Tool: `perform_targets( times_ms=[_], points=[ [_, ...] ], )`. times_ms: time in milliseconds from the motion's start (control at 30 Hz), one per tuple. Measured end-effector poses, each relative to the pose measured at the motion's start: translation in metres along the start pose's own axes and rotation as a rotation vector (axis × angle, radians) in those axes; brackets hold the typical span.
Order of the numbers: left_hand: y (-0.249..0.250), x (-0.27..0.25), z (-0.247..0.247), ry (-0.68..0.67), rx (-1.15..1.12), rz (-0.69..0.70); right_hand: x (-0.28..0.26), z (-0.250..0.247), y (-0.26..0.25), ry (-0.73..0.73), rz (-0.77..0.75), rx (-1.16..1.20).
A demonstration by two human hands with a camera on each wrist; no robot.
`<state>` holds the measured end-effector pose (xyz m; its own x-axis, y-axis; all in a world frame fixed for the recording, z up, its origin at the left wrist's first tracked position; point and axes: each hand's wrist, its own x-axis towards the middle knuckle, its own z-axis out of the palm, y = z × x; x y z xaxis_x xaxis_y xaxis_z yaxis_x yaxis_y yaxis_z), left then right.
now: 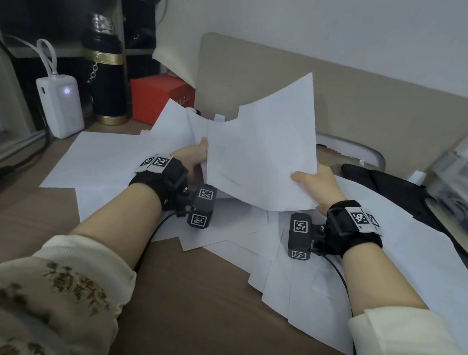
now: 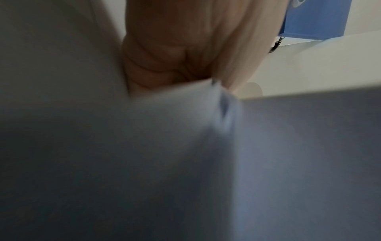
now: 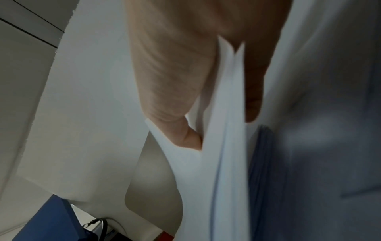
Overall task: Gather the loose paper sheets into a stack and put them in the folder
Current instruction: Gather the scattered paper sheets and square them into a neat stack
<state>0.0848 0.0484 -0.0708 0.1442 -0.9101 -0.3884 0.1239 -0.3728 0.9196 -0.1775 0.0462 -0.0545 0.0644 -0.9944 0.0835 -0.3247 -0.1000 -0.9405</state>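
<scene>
Both wrist views are blurred and mostly filled with paper, and no folder can be made out. The left hand [image 1: 195, 156] and right hand [image 1: 316, 184] each pinch a side edge of the raised sheets [image 1: 263, 149], thumbs in front. The sheets are held above the table [image 1: 197, 295], long axis tilting up and away, over loose sheets [image 1: 116, 160].

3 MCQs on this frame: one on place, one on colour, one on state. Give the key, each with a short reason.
1. Where is the red box?
A. right of the black flask
B. under the loose sheets
C. in the right hand

2. What colour is the power bank?
A. blue
B. white
C. red

3. What state is the held bundle of sheets in?
A. flat on the desk
B. lifted, gripped by both hands
C. held by the left hand alone

Key: A, it stands beside the flask; B, white casing; B, one hand grips each side.
</scene>
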Motion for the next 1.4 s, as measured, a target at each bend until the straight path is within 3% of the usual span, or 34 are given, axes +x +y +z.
perform_targets(
  times_ms=[100,267,433,533,733,900,1000,1133,1400],
  points=[
    [-0.001,-0.008,0.003,0.054,-0.027,0.084,0.004,0.001,0.0,-0.011,-0.022,-0.01],
    [-0.004,-0.012,0.004,0.039,-0.007,0.086,0.013,0.004,0.005,-0.078,0.011,-0.053],
    [-0.006,-0.009,0.003,0.041,0.017,0.098,0.023,-0.001,0.015,0.033,-0.031,-0.17],
    [-0.007,-0.009,0.005,0.037,0.016,0.128,0.026,-0.004,0.021,0.071,0.021,-0.137],
    [-0.005,-0.008,0.01,0.007,0.027,0.144,0.03,-0.007,0.031,0.012,0.061,-0.2],
    [0.001,-0.009,0.01,-0.147,0.112,0.039,0.031,-0.006,0.036,-0.055,0.069,-0.227],
    [-0.003,-0.01,0.009,-0.065,0.068,0.066,0.032,-0.006,0.036,-0.079,0.096,-0.201],
    [-0.002,-0.01,0.001,-0.107,0.202,-0.062,0.034,-0.005,0.039,-0.073,0.137,-0.187],
    [0.001,-0.021,0.004,-0.124,0.281,-0.079,0.032,-0.006,0.036,-0.045,0.146,-0.179]
  ],
)
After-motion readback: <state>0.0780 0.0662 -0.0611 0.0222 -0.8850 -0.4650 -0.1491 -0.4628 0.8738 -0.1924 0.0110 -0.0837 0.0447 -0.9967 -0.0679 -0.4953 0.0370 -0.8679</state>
